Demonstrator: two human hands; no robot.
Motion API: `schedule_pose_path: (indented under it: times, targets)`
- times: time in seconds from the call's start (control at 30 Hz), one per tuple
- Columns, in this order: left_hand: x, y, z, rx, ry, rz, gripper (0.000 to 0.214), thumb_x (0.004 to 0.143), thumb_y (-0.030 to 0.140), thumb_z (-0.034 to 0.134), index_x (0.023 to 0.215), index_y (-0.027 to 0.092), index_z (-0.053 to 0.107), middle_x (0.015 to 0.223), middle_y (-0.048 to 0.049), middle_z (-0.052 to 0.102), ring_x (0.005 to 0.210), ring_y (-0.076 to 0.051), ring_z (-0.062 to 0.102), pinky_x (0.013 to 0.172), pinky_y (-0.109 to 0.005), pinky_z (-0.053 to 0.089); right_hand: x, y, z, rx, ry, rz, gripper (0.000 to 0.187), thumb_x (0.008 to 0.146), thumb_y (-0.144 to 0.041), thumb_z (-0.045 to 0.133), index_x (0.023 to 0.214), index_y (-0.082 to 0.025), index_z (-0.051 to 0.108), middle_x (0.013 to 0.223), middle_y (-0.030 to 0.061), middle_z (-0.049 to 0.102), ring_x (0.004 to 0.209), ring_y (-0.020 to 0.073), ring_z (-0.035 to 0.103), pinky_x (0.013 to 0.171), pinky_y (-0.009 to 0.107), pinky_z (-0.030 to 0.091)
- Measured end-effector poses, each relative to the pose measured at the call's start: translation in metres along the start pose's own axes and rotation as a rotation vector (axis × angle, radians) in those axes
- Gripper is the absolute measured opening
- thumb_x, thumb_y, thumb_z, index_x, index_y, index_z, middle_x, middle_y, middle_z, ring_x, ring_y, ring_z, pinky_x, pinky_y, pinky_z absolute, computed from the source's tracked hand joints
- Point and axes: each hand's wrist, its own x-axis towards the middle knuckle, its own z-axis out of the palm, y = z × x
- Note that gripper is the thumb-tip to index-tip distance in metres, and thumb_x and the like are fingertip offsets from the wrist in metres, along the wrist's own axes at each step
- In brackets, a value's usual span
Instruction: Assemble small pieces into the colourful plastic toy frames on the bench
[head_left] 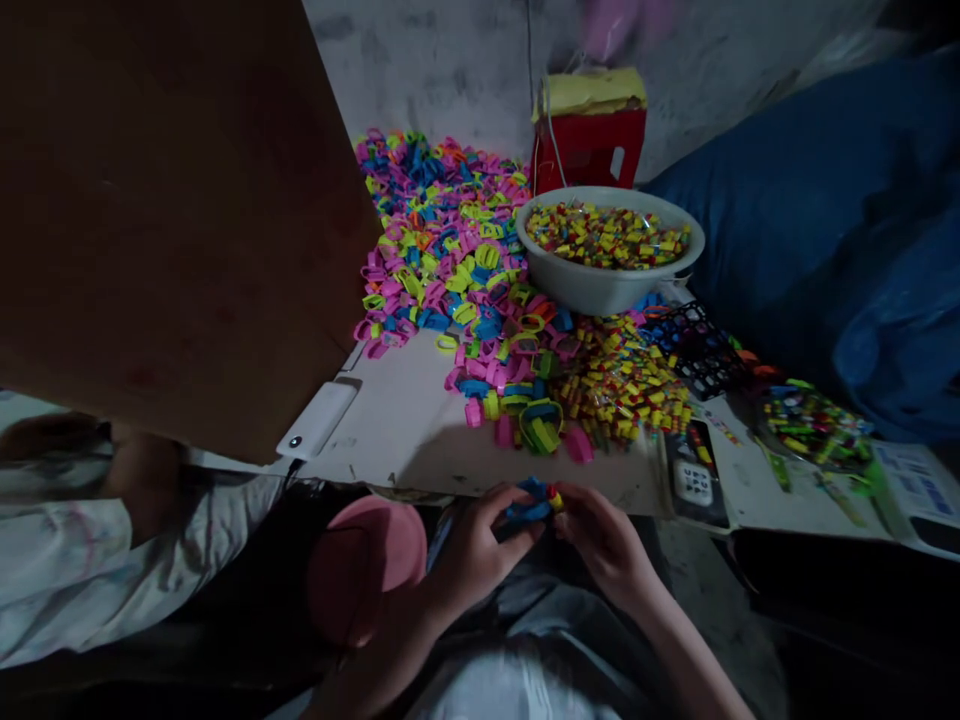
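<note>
My left hand [471, 550] grips a small blue plastic ring [528, 502] just in front of the white board's near edge. My right hand [602, 538] pinches a tiny red and yellow piece [553, 495] against that ring. Beyond the hands a heap of pink, blue, yellow and green plastic rings [450, 260] spreads over the white board [405, 420]. A pile of small red and yellow pieces [622, 385] lies to the right of the rings.
A white bowl [611, 285] full of red and yellow pieces stands behind the piles, with a red box [589, 150] behind it. A brown cardboard sheet [165, 200] blocks the left. A pink lid [367, 565], a white device [319, 420] and a blue cushion [825, 220] are nearby.
</note>
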Motion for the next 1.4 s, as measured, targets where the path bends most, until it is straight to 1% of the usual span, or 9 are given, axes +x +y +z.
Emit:
schedule_pose_path:
  times: [0.1,0.2,0.37,0.5,0.6,0.93,1.07,1.2,1.4]
  targets:
    - [-0.004,0.007,0.005,-0.059,0.003,0.03,0.048,0.087,0.028,0.064,0.133,0.031,0.054,0.134,-0.004,0.061,0.121,-0.019,0.06,0.104,-0.031,0.048,-0.005,-0.008,0.0,-0.23,0.067,-0.118,0.019,0.096,-0.03,0.052,0.11,-0.021,0.06,0.085,0.0028,0.067,0.07,0.0118,0.062,0.065,0.021,0.05]
    - [-0.002,0.01,0.009,-0.13,-0.003,0.038,0.062,0.088,0.035,0.063,0.146,0.032,0.039,0.138,-0.0065,0.058,0.122,-0.02,0.059,0.107,-0.034,0.047,-0.012,-0.016,0.002,-0.348,0.093,-0.19,0.016,0.096,-0.023,0.05,0.109,-0.022,0.059,0.089,0.0029,0.067,0.075,0.0122,0.064,0.068,0.02,0.05]
    - [0.001,0.018,0.013,-0.244,0.031,0.019,0.07,0.078,0.04,0.075,0.14,0.026,0.045,0.121,-0.0088,0.068,0.105,-0.02,0.068,0.091,-0.032,0.056,-0.022,-0.018,0.007,-0.502,0.29,-0.25,0.016,0.094,-0.02,0.051,0.107,-0.024,0.058,0.092,0.0031,0.067,0.08,0.0135,0.065,0.072,0.021,0.052]
    - [-0.002,0.022,0.012,-0.174,0.079,0.056,0.045,0.078,0.038,0.075,0.116,0.024,0.057,0.119,-0.0088,0.07,0.104,-0.02,0.068,0.09,-0.032,0.055,-0.025,-0.018,0.007,-0.596,0.365,-0.278,0.015,0.092,-0.021,0.055,0.106,-0.025,0.06,0.093,0.0033,0.068,0.082,0.0148,0.067,0.073,0.023,0.054]
    - [-0.005,0.023,0.012,-0.136,0.068,0.086,0.038,0.078,0.037,0.075,0.108,0.023,0.056,0.116,-0.0088,0.071,0.102,-0.02,0.069,0.088,-0.033,0.055,-0.025,-0.02,0.009,-0.584,0.354,-0.31,0.016,0.091,-0.02,0.056,0.107,-0.025,0.06,0.097,0.0041,0.069,0.087,0.016,0.069,0.075,0.025,0.056]
    - [-0.012,0.02,0.005,0.045,0.017,0.185,0.035,0.085,0.033,0.068,0.117,0.026,0.055,0.123,-0.0072,0.064,0.115,-0.02,0.062,0.097,-0.034,0.051,-0.023,-0.021,0.013,-0.602,0.29,-0.335,0.015,0.092,-0.018,0.052,0.106,-0.023,0.056,0.097,0.0075,0.068,0.086,0.0179,0.068,0.07,0.028,0.055]
    - [-0.013,0.014,0.004,0.0,-0.021,0.045,0.046,0.084,0.04,0.07,0.123,0.027,0.05,0.119,-0.0068,0.064,0.107,-0.02,0.065,0.093,-0.033,0.052,-0.022,-0.026,0.008,-0.798,0.151,-0.398,0.014,0.093,-0.015,0.047,0.103,-0.022,0.054,0.089,0.0054,0.066,0.074,0.0167,0.063,0.066,0.029,0.05]
    - [-0.012,0.001,0.006,-0.057,-0.046,-0.097,0.063,0.082,0.044,0.07,0.134,0.029,0.037,0.111,-0.0041,0.062,0.094,-0.017,0.066,0.084,-0.03,0.054,-0.023,-0.024,0.003,-1.102,-0.016,-0.339,0.009,0.092,-0.026,0.053,0.098,-0.02,0.056,0.085,0.0055,0.066,0.071,0.018,0.06,0.064,0.03,0.042]
    - [-0.009,-0.01,0.01,-0.044,-0.11,-0.142,0.038,0.084,0.048,0.065,0.113,0.026,0.055,0.103,-0.0017,0.067,0.091,-0.017,0.066,0.077,-0.026,0.054,-0.02,-0.014,0.008,-1.125,-0.153,-0.297,0.012,0.089,-0.02,0.052,0.078,-0.022,0.054,0.065,-0.0012,0.06,0.057,0.0141,0.055,0.058,0.028,0.032]
